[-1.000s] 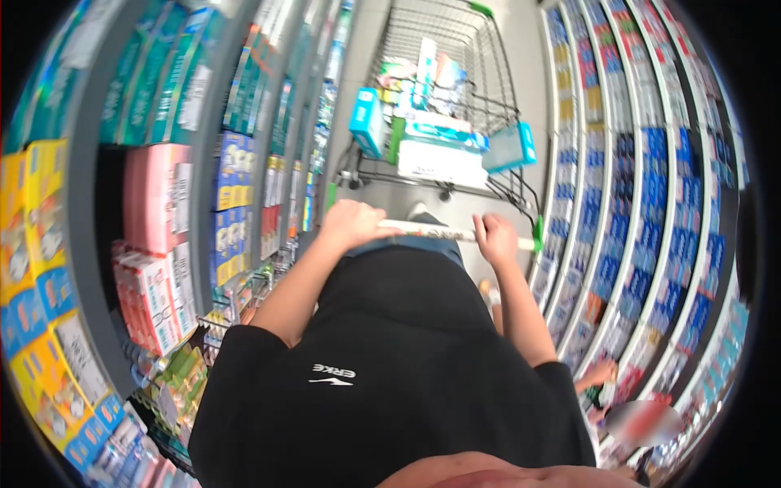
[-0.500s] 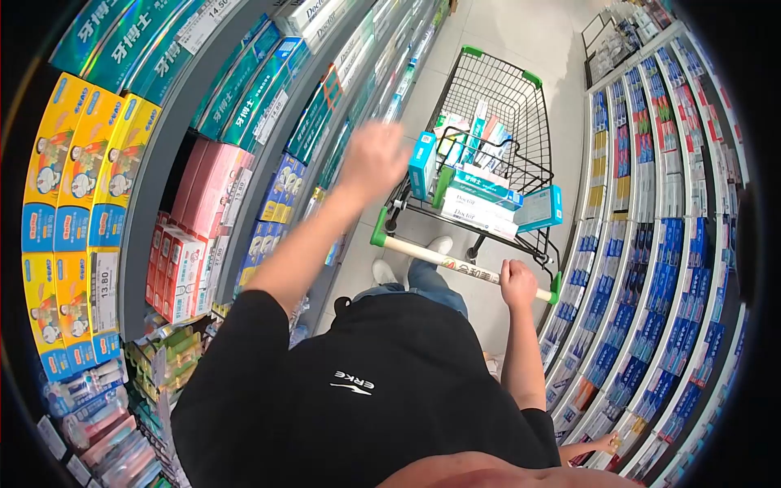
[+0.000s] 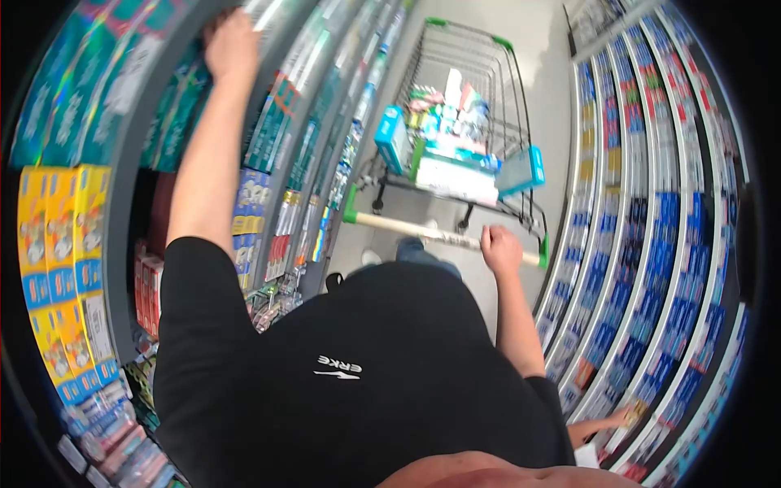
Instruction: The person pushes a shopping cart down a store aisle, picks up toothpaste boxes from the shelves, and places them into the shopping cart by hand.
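My left hand (image 3: pixel 231 47) reaches up to the left shelf, at the teal toothpaste boxes (image 3: pixel 172 102). Its fingers are blurred and partly hidden at the shelf, so what they hold, if anything, does not show. My right hand (image 3: pixel 502 249) is wrapped round the cream cart handle (image 3: pixel 431 233), near its right end. In front stands the wire shopping cart (image 3: pixel 529 106), with white boxes (image 3: pixel 455 179) and other packages inside. A blue box sits at its left side (image 3: pixel 394 140) and another at its right (image 3: pixel 521 171).
Yellow and blue boxes (image 3: pixel 61 228) fill the left shelf, with blister packs (image 3: pixel 114 439) below. Rows of packaged goods (image 3: pixel 667 220) line the right shelves. Another person's hand (image 3: pixel 622 417) touches the lower right shelf.
My left hand has let go of the cart handle and moved up and left to the shelf. My right hand stays on the handle.
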Motion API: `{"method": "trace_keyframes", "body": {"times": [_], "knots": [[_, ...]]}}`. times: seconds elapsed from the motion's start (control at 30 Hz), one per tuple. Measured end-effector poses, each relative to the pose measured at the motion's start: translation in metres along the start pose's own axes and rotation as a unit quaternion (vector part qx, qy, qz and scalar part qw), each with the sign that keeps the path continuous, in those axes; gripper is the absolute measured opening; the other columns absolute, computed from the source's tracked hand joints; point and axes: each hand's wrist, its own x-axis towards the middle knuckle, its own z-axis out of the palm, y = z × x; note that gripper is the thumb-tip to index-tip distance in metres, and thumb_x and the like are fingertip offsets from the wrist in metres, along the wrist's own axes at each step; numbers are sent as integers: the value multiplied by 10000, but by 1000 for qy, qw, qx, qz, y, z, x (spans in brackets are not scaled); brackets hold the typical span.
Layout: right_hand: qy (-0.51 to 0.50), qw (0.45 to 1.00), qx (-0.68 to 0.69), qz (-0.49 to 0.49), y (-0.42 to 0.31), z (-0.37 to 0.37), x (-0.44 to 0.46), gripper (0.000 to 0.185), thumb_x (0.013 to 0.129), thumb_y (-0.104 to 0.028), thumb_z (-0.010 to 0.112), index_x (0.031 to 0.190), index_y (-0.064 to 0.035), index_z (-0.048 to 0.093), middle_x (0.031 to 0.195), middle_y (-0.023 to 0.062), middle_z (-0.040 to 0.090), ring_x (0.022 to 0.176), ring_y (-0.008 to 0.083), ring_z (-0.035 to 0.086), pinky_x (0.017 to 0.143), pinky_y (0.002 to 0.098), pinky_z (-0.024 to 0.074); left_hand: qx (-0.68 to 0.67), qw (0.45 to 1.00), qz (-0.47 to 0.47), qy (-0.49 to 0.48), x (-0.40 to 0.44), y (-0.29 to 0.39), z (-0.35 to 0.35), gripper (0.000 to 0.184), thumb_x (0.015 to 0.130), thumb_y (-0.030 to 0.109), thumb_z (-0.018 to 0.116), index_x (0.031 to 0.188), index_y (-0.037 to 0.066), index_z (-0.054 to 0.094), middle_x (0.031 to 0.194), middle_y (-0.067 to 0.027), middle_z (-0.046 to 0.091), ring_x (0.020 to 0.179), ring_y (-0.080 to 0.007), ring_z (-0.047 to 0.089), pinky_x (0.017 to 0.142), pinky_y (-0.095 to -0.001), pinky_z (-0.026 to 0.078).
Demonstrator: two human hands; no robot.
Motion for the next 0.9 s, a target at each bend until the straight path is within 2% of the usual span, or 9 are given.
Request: {"method": "trace_keyframes", "body": {"times": [0.07, 0.17, 0.27, 0.4, 0.43, 0.53, 0.63, 0.73, 0.9], "knots": [[16, 1000, -2, -14, 5, 3, 9, 396, 1015, -361, 631, 740, -80, 680, 778, 157, 681, 748, 399, 693, 677, 541, 550, -12, 999, -13, -36, -2, 0, 3, 509, 886, 437, 817, 1253, 111, 681, 1088, -72, 751, 1038, -292, 726, 929, -452, 560], [17, 999, 27, -15, 5, -4, 24, 379, 999, -355, 643, 740, -79, 668, 768, 140, 680, 738, 399, 689, 675, 539, 544, -28, 998, -8, 47, -10, 11, 4, 683, 893, 315, 844, 1518, 194, 596, 1300, -43, 701, 1042, -310, 728, 870, -448, 597], [-20, 999, 35, 2, 7, -8, 42, 379, 1000, -351, 636, 751, -68, 666, 764, 135, 679, 767, 396, 695, 706, 538, 545, -100, 985, 61, 129, -18, 25, -4, 634, 894, 273, 871, 1485, 185, 658, 1264, -45, 713, 1043, -300, 707, 889, -438, 585], [-30, 993, 112, 19, 12, -11, 62, 290, 987, -375, 707, 1004, -87, 682, 988, 130, 699, 832, 375, 699, 749, 516, 559, -272, 947, 116, 124, -56, 90, -46, 639, 844, 219, 930, 1428, 88, 706, 1219, -142, 740, 1037, -322, 710, 879, -418, 567], [-33, 986, 161, 16, 10, -18, 69, 490, 939, -318, 806, 1349, -111, 635, 1300, 147, 648, 948, 375, 717, 852, 492, 587, -345, 922, 142, 106, -71, 112, -53, 653, 812, 176, 947, 1412, 72, 712, 1231, -142, 740, 1056, -312, 712, 888, -416, 571], [61, 964, 254, 40, -9, -53, 95, 826, 872, -255, 889, 1589, -153, 493, 1534, 137, 525, 948, 310, 703, 840, 435, 600, -550, 808, 210, 5, -133, 185, -60, 677, 672, 25, 957, 1309, 84, 734, 1257, -133, 739, 1123, -328, 717, 919, -416, 607], [15, 974, 212, -77, -4, -76, 125, 1018, 804, -223, 922, 1671, -172, 392, 1648, 168, 414, 1146, 404, 700, 988, 464, 590, -583, 751, 307, -40, -171, 244, -76, 509, 812, 129, 822, 1309, 71, 732, 1248, -78, 720, 1090, -276, 710, 916, -401, 593], [-146, 966, 82, -197, 17, -73, 149, 707, 810, -181, 883, 1454, -173, 590, 1351, 92, 650, 1165, 339, 693, 931, 467, 593, -590, 749, 293, -76, -191, 276, -77, 570, 841, 251, 847, 1362, 69, 704, 1291, -83, 697, 1153, -289, 678, 977, -418, 553], [-76, 971, 84, -211, 42, -63, 191, 547, 850, -167, 842, 1354, -157, 629, 1203, 72, 680, 1118, 335, 698, 914, 461, 584, -474, 869, 42, -137, -207, 285, -73, 612, 925, 449, 803, 1362, 43, 667, 1310, -110, 684, 1208, -328, 627, 1033, -458, 474]]}}
